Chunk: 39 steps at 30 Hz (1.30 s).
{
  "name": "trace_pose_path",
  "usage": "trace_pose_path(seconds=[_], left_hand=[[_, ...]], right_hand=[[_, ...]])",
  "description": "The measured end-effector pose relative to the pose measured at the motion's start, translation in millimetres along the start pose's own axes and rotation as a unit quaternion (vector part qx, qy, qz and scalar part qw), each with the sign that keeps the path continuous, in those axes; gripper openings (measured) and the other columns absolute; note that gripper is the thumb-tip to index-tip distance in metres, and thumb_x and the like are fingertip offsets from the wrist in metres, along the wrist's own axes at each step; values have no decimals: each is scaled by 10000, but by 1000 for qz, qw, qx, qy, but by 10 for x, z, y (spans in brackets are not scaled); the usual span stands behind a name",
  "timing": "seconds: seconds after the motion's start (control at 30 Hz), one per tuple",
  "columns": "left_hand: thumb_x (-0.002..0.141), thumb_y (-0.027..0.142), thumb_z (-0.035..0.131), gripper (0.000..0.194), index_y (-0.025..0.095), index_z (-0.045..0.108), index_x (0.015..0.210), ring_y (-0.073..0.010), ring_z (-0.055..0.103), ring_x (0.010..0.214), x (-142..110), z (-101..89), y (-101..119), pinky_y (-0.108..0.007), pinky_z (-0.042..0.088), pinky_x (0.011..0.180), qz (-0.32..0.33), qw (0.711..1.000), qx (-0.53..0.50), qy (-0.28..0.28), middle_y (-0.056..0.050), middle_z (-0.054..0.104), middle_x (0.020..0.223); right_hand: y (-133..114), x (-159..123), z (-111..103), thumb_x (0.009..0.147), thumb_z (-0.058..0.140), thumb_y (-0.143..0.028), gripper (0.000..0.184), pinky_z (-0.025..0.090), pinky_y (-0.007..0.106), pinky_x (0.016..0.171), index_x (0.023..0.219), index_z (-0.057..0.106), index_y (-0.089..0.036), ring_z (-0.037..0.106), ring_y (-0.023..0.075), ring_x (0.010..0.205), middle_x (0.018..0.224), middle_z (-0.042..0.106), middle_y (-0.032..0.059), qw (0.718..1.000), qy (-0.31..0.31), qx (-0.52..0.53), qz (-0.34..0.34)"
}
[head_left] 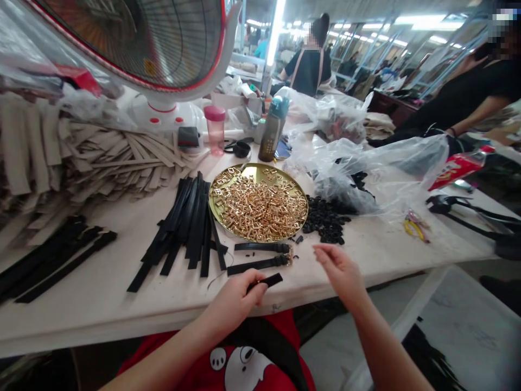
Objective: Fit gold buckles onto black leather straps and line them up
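Observation:
My left hand point(238, 296) is closed on the end of a black strap point(268, 281) at the table's front edge. My right hand point(337, 269) hovers beside it, fingers loosely curled, holding nothing that I can see. Just ahead lie two black straps with gold buckles point(260, 255). Behind them sits a round gold tray point(228, 217) heaped with gold buckles point(260, 203). A fan of loose black straps point(185, 228) lies left of the tray, and a pile of small black loops point(325, 220) lies to its right.
Beige strips point(101, 163) are heaped at the left under a white fan point(163, 65). Bottles point(272, 127) and a pink cup point(215, 129) stand behind the tray. Clear plastic bags point(366, 168) lie to the right. Other people work at the far side.

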<state>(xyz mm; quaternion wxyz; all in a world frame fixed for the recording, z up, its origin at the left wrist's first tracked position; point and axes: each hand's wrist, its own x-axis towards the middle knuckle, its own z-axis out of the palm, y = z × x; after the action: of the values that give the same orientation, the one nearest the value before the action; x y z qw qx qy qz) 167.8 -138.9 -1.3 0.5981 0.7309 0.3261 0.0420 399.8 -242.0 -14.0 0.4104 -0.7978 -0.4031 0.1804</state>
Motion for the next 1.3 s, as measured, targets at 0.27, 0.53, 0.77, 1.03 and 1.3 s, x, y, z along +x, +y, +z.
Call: trace_pose_path(seconds=[0.27,0.53,0.77,1.03,1.3], left_hand=[[837,364,410,217,179,523,825,-113,479,600,55,21,-91,-223,358,610,-34,999,-15,19,53,519,612],[835,350,419,205,173,515,799,-100,450,586,-95,49,-79,-211,347,578,-9,999,-31,18,53,493,624],[827,305,435,167,176,541,822,-103,501,605,-226,5,99,-204,352,583,46,997,-19,67,43,553,638],[828,322,448,224,202,619,909,-105,503,598,-302,-18,223,-200,351,558,87,981,76,158,23,608,689],[787,307,456,203,191,622,801,-101,516,553,-369,-75,100,-191,352,527,52,993,65,86,33,597,601]], right_hand=[[433,526,-314,825,476,-315,235,410,314,651,914,634,-165,575,208,710,869,630,85,932,53,-354,-54],[269,476,20,815,500,-191,165,364,362,661,897,630,-131,558,272,781,876,609,153,881,37,-463,-87],[-17,311,123,752,592,-270,127,467,342,684,819,610,-164,581,197,719,791,626,67,998,-19,-60,4],[-663,-435,490,540,824,-305,276,512,223,588,716,634,-209,555,91,574,689,601,-28,852,-134,467,192],[-577,-605,562,628,758,-411,317,484,266,645,822,626,-198,592,139,635,677,622,-7,960,-84,254,83]])
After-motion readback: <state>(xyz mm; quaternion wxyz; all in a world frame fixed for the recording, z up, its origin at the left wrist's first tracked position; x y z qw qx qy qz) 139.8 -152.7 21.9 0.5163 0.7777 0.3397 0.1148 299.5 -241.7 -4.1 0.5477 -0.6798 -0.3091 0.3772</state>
